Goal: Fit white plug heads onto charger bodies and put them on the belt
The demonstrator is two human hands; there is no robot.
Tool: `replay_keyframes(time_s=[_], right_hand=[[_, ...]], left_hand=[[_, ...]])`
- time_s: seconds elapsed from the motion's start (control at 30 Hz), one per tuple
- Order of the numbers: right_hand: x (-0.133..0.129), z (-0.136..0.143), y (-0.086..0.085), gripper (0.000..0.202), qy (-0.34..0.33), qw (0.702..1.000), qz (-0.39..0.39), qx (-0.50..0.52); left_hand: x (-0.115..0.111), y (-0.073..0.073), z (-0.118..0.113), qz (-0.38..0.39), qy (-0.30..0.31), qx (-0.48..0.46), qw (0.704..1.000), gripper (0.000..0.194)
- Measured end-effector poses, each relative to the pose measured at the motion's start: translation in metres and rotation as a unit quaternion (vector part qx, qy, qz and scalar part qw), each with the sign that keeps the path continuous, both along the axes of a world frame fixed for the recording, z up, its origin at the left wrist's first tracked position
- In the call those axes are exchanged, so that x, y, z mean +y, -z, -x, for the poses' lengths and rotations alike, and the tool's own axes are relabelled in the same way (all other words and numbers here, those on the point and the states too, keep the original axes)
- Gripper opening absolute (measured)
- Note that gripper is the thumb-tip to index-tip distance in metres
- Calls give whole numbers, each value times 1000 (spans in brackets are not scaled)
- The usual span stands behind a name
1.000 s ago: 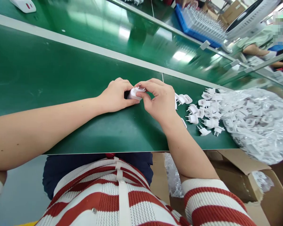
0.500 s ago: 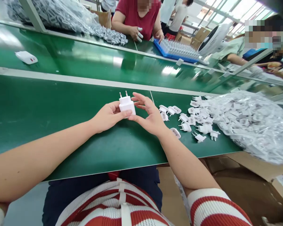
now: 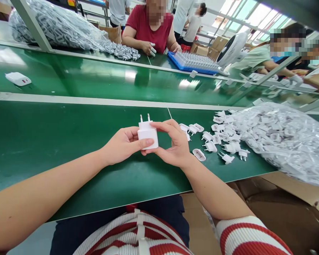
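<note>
Far left, white rounded plastic block with red ports on the green strip beyond the pale rail, well apart; left hand: grip closed on white two-pin plastic charger, thumb across face, seemingly steadying it pins-up above green worktop; right hand: grip part-curled, forefinger at charger's shoulder, thumb at base, probably bracing both ends; loose white plastic plug heads beside clear plastic bag, likely for reach.

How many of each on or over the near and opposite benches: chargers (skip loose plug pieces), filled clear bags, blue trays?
Chargers: 2 (held charger, lying charger at left)
Filled clear bags: 2 (right-hand bag, far left bag)
Blue trays: 1 (far blue tray)
Total: 5
</note>
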State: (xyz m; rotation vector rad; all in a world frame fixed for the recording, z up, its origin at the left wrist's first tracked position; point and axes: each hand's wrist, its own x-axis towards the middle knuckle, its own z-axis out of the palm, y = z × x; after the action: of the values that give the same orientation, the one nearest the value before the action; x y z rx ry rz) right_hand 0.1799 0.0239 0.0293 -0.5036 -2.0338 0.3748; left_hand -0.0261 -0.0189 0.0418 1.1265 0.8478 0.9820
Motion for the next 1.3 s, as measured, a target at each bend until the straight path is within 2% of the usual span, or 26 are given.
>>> replay_keyframes(time_s=[0.13,0.23,0.33,0.47,0.67,0.77,0.87,0.97,1.03,1.1,1.2,1.3], right_hand=[[-4,2,2,44,40,999,-20,0],[-6,3,3,44,41,998,-41,14],[-7,3,2,42,44,996,-71,23],[-5,4,2,53,13,991,-113,67],[-5,10,2,60,-18,979,-170,109],[-8,12,4,55,-23,981,-152,117],[-9,11,6,52,-28,987,-57,147],[-8,7,8,42,-26,990,-9,138],[-6,5,8,36,-49,990,-39,127],[-4,3,8,38,-77,986,-72,126],[-3,1,8,48,-85,986,-92,114],[-4,0,7,50,-58,987,-110,100]], left_hand=[[-2,0,-2,0,-8,3,1000,40],[-4,1,-2,-12,-9,-4,1000,41],[-5,2,0,-23,30,-46,998,43],[-4,0,4,2,93,-102,990,49],[-2,-4,8,2,92,-120,989,35],[-5,-4,9,-23,69,-108,991,30],[-10,-1,7,-126,27,-52,990,32],[-15,4,6,-291,-6,49,955,47],[-17,5,6,-390,-15,113,914,58],[-17,3,8,-474,-20,169,864,65],[-16,-2,9,-559,-30,224,798,69],[-15,-4,10,-594,-49,255,761,68]])
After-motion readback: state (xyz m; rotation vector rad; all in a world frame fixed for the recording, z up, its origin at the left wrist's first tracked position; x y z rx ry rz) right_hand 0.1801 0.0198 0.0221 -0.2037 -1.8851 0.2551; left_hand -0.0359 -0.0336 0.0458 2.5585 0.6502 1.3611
